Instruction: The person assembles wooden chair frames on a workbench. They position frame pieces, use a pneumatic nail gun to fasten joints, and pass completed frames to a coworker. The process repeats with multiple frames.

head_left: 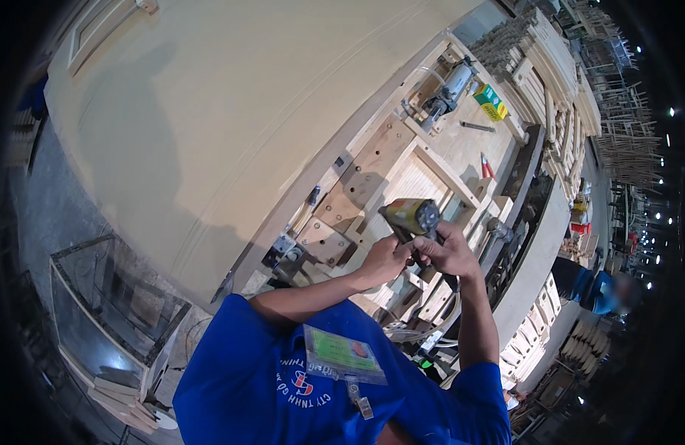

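A pneumatic nail gun (411,213) with a yellowish body and a dark round cap is held up over the workbench. My right hand (455,254) is wrapped round its dark handle. From the other side, my left hand (387,262) is closed at the same handle, its fingertips meeting those of the right hand, so what exactly they press is hidden. Beneath the tool lies a wooden jig (424,178), a frame with a pale panel inside. Drilled wooden blocks (324,241) are fixed to its left.
A large tan board (231,111) spans the left. On the bench's far end are an air cylinder (454,81), a green-yellow box (491,101) and red-handled pliers (486,165). Stacked wooden parts (554,67) stand at the far right; another person (598,289) is beyond the bench.
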Demonstrator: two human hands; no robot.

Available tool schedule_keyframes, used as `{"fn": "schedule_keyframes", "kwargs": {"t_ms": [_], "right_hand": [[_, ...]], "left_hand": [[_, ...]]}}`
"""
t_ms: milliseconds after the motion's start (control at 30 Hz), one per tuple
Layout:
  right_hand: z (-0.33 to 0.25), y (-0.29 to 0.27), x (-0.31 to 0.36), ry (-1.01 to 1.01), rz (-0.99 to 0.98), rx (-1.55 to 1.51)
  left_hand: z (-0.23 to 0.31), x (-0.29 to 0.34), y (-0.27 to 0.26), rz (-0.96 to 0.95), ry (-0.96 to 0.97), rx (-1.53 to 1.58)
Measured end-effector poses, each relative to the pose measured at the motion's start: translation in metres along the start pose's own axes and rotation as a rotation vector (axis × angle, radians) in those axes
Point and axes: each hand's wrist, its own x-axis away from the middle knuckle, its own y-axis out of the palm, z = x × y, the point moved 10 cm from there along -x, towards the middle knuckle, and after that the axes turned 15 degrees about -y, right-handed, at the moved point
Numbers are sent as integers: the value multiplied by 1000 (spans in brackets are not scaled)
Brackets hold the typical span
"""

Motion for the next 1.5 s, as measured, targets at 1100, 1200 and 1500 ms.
{"fn": "schedule_keyframes", "kwargs": {"t_ms": [1100, 1200, 1500], "right_hand": [[-33, -1, 187, 23, 707, -60], [-36, -18, 263, 69, 976, -48], [12, -97, 435, 425, 1261, 983]], "left_hand": [[101, 167, -90, 533, 701, -650], [102, 166, -120, 581, 631, -806], [56, 143, -85, 264, 439, -616]]}}
